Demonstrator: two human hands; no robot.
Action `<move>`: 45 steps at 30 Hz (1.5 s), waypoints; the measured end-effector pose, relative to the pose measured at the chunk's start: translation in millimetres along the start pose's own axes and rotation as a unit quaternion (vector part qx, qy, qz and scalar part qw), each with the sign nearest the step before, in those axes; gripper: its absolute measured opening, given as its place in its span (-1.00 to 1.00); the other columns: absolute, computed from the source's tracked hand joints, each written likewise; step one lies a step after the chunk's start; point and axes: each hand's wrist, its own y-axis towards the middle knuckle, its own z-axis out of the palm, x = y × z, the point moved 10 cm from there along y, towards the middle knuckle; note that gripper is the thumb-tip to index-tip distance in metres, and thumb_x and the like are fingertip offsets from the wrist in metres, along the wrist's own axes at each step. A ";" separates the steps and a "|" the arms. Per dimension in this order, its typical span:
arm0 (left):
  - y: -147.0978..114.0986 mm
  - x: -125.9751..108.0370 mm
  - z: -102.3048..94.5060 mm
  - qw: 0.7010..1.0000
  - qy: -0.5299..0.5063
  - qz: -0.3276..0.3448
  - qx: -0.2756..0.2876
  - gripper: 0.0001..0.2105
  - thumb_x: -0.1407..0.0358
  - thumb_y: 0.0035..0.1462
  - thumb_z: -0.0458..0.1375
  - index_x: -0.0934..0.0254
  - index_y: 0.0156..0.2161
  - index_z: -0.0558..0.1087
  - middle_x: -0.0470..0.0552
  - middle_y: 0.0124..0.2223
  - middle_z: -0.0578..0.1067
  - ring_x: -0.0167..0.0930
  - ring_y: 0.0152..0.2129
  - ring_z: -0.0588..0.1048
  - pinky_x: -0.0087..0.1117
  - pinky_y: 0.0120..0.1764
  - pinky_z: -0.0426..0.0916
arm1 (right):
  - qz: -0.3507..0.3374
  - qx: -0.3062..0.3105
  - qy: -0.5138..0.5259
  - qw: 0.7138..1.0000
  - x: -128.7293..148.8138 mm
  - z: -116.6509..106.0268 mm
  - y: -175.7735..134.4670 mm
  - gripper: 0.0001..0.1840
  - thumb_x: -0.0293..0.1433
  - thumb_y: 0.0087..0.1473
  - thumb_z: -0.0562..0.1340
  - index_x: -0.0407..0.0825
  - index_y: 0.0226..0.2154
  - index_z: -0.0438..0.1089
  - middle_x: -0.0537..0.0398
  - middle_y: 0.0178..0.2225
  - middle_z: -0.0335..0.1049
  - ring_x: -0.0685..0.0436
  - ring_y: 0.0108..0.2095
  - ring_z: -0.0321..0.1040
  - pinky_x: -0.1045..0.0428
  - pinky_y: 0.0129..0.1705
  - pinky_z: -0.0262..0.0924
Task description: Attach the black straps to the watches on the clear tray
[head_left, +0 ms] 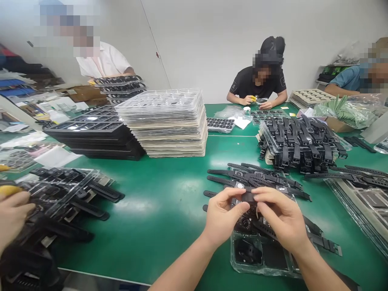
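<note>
My left hand [222, 216] and my right hand [283, 220] are close together, fingers pinched on a black smartwatch [249, 196] between them. My fingers cover part of the watch. Under them lies a clear plastic tray [235, 260] with compartments. Several black watches with perforated straps [222, 173] lie across its far half, straps sticking out past the sides. In a near compartment sits a dark watch part [248, 251], too unclear to name closely.
Strapped watches [303, 137] are piled on trays at the right. A tall stack of clear trays [163, 121] stands beside black trays [93, 137]. At the left edge, a co-worker's hand [13, 214] is near more watches [72, 190]. Another person [257, 83] works across the green table [151, 226].
</note>
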 end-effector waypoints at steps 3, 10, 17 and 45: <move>-0.2 -1.1 3.8 1.000 0.009 -0.002 0.021 -0.73 0.27 0.00 0.41 0.29 -0.17 0.62 0.08 -0.22 0.60 -0.31 -0.25 0.51 -0.32 -0.12 0.43 | 0.001 0.006 0.000 1.000 0.0 -0.4 0.7 -0.83 -0.42 0.23 0.28 0.11 -0.15 0.55 -0.01 -0.10 0.58 -0.23 -0.09 0.52 -0.11 -0.08 0.47; -2.1 -1.2 8.8 0.998 -0.002 -0.012 0.057 -0.76 0.33 -0.01 0.40 0.29 -0.19 0.57 0.05 -0.23 0.58 -0.33 -0.25 0.51 -0.36 -0.13 0.43 | 0.028 -0.036 0.059 0.997 -7.5 -4.8 -2.7 -0.88 -0.43 0.18 0.36 0.14 -0.26 0.54 0.09 -0.20 0.62 -0.17 -0.17 0.56 -0.04 -0.15 0.50; 0.5 -6.9 4.0 0.998 0.039 0.019 0.046 -0.79 0.37 0.00 0.37 0.26 -0.18 0.64 0.08 -0.23 0.59 -0.29 -0.24 0.52 -0.31 -0.12 0.44 | 0.001 0.029 0.020 0.999 -1.7 7.1 1.2 -0.83 -0.40 0.25 0.29 0.15 -0.16 0.60 0.02 -0.14 0.60 -0.23 -0.10 0.54 -0.11 -0.07 0.48; -6.2 -18.1 10.8 0.989 0.048 0.103 0.090 -0.75 0.35 0.18 0.30 0.23 -0.02 0.59 0.09 -0.16 0.64 -0.29 -0.22 0.60 -0.32 -0.15 0.52 | 0.208 -0.026 0.188 0.960 -51.0 10.4 -11.5 -0.80 -0.17 0.26 0.31 0.13 -0.15 0.60 0.20 -0.58 0.41 -0.02 -0.56 0.37 0.11 -0.49 0.35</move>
